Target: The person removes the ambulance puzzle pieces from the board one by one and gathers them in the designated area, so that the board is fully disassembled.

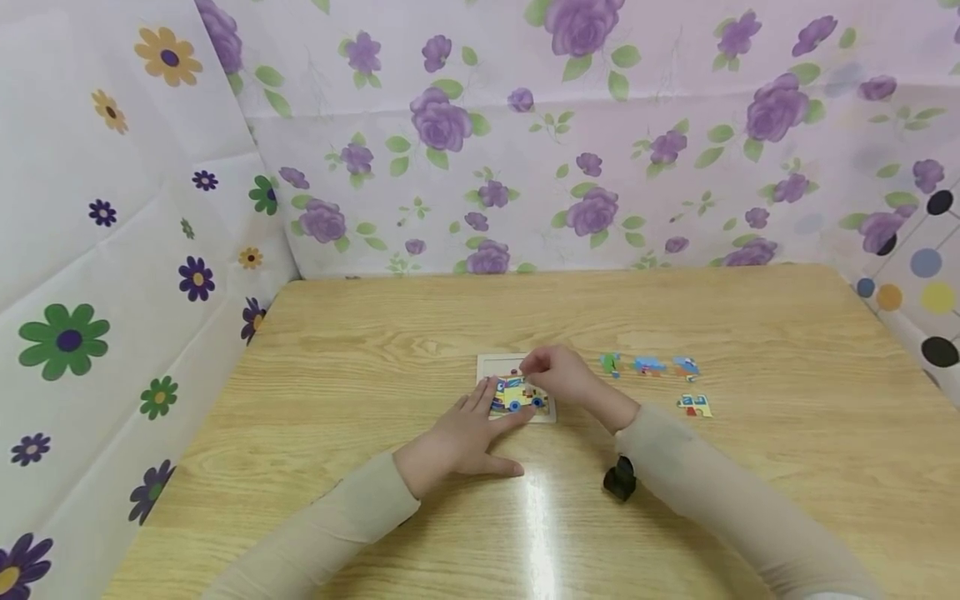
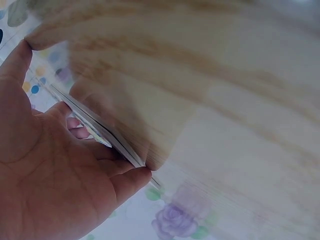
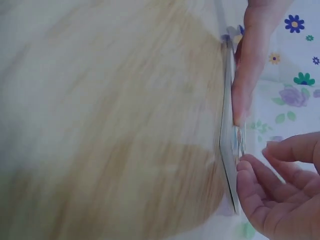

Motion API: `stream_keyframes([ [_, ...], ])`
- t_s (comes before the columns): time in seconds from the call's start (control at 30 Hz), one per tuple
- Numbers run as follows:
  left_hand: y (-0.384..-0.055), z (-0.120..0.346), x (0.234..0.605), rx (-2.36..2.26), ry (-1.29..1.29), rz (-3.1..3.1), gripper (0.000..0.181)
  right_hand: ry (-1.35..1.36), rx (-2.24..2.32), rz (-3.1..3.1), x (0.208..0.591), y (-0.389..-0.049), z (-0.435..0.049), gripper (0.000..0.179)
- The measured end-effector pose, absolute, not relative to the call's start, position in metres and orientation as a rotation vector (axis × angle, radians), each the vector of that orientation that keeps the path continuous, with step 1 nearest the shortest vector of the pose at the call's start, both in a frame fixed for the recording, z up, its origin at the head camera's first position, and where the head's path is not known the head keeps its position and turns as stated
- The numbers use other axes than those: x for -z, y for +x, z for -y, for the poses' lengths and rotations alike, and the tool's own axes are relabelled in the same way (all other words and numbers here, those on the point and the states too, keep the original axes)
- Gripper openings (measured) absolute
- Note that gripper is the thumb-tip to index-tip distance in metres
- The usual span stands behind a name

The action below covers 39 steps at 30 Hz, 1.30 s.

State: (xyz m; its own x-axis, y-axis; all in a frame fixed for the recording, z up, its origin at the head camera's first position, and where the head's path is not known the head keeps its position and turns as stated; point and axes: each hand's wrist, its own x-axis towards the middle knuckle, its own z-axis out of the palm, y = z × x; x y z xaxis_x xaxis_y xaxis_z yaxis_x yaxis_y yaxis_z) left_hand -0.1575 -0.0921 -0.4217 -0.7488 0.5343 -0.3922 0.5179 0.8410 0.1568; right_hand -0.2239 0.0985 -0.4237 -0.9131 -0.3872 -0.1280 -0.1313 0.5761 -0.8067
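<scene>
A small jigsaw puzzle (image 1: pixel 513 395) of a yellow vehicle lies partly filled in a pale frame (image 1: pixel 491 359). My left hand (image 1: pixel 468 433) rests on its left and lower part, fingers straight and thumb spread toward me. Over the upper right of the puzzle is my right hand (image 1: pixel 562 375), its bent fingertips down at the pieces. In the right wrist view, fingertips of the right hand (image 3: pixel 280 185) meet the board's face, with the thumb a little off it; nothing shows gripped between them. The left wrist view shows the left hand (image 2: pixel 65 165) against the board's edge (image 2: pixel 110 132).
Several loose puzzle pieces lie right of the frame, among them a green one (image 1: pixel 610 363), a blue one (image 1: pixel 648 365) and a yellow one with windows (image 1: pixel 695 406). A black device (image 1: pixel 619 479) is at the right wrist. Flowered sheets (image 1: pixel 450 208) stand behind the wooden table (image 1: pixel 375 333).
</scene>
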Motion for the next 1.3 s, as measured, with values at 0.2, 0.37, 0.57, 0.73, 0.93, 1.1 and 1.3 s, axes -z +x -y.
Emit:
stream_keyframes([
  [0.2,-0.159,0.091,0.42,-0.048,0.805,-2.588,0.08,-0.272,1.413,-2.469,0.424,-0.227,-0.092,0.02],
  [0.37,-0.158,0.09,0.418,-0.038,0.799,-2.58,0.08,-0.215,1.475,-2.441,0.427,-0.228,-0.089,0.02],
  [0.57,-0.157,0.089,0.417,-0.03,0.794,-2.587,0.08,-0.211,1.529,-2.38,0.431,-0.228,-0.087,0.018],
  [0.73,-0.156,0.088,0.417,-0.032,0.8,-2.588,0.08,-0.229,1.545,-2.366,0.431,-0.228,-0.086,0.017],
  [0.93,-0.156,0.088,0.418,-0.041,0.795,-2.587,0.08,-0.251,1.536,-2.4,0.425,-0.225,-0.087,0.014],
  [1.1,-0.155,0.089,0.418,-0.048,0.786,-2.587,0.08,-0.283,1.541,-2.39,0.416,-0.224,-0.093,0.013],
  [1.3,-0.155,0.089,0.418,-0.052,0.781,-2.592,0.08,-0.281,1.586,-2.361,0.411,-0.225,-0.105,0.016],
])
